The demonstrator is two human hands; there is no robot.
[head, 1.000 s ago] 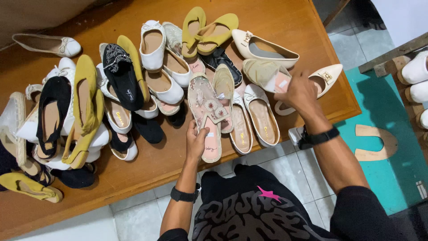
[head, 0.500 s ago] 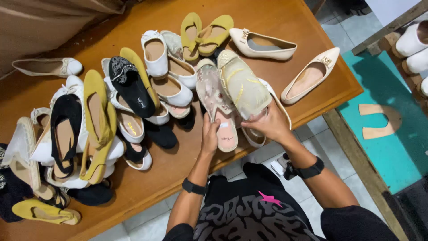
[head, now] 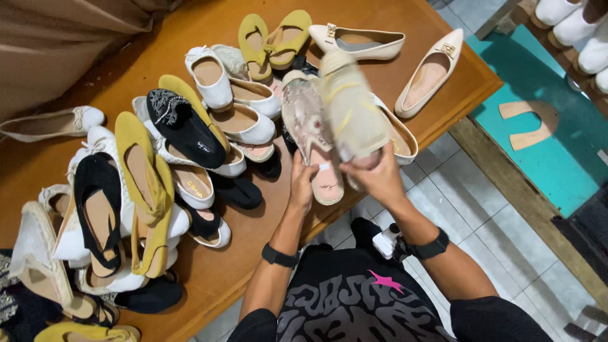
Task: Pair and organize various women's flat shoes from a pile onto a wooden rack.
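My left hand (head: 303,183) grips the heel of a pink lace-patterned flat shoe (head: 311,136), held above the wooden table (head: 209,278). My right hand (head: 375,174) holds a second, pale yellowish flat shoe (head: 351,107) beside it, blurred by motion, its sole turned up. The two shoes are side by side and almost touching. A large pile of flats in white, black and mustard yellow (head: 152,177) covers the table to the left of my hands.
Two cream pointed flats (head: 364,41) (head: 430,73) and a pair of olive sandals (head: 272,35) lie at the table's far end. A teal board with a beige sole cut-out (head: 529,123) stands right. White shoes (head: 579,25) sit at top right. Tiled floor lies below.
My right hand picked the pale shoe off the right side of the table and brought it left next to the pink shoe in my left hand, both now lifted together.
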